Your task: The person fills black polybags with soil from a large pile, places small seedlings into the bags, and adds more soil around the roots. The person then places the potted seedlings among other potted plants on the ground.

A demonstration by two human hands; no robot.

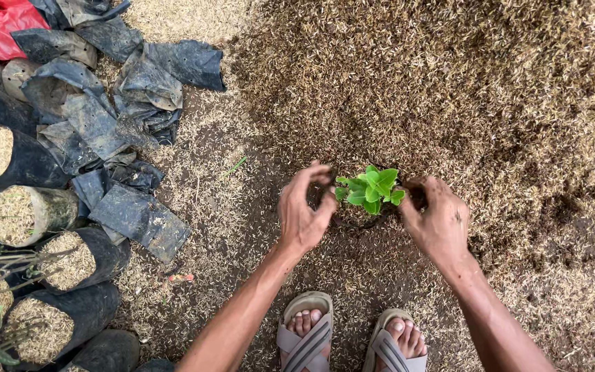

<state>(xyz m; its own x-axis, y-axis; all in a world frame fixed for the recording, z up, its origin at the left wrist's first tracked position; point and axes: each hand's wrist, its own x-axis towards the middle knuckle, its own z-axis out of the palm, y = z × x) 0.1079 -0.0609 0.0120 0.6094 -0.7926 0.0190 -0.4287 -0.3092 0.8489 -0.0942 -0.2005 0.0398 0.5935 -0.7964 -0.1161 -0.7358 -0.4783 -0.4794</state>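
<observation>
Soft, even daylight is cast over the scene; only faint shadows are seen beneath the left hand (302, 210) and right hand (437, 222). No glare is produced. Focus is kept sharp, edges slightly stretched.

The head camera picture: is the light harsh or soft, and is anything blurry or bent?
In the head view the light is soft and even, with no hard shadows and no glare. The green seedling, the left hand and the right hand are sharp. The filled black bags at the left edge look slightly stretched, a hint of wide-angle distortion.
</observation>
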